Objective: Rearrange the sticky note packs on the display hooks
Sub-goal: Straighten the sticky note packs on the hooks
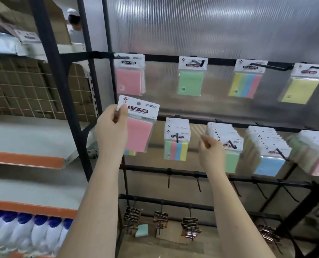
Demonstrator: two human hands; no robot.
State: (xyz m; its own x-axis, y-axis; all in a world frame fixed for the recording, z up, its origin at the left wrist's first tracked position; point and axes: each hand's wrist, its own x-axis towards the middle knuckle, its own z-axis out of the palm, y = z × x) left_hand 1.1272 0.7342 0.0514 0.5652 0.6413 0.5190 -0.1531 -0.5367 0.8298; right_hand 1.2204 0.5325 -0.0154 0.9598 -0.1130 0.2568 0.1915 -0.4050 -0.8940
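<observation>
Pink pack (139, 125) is hanging pinched by its header card in our left hand (111, 131), at seven o'clock of the top-left hook (121, 57). We are lining its hole up squarely; our right hand (211, 152) is hovering loosely curled, holding nothing.

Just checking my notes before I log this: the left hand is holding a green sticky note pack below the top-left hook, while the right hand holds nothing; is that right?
Not quite: the pack the left hand pinches is pink, not green, as the head view shows. The rest stands: it sits below the top-left hook, and the right hand holds nothing.
</observation>
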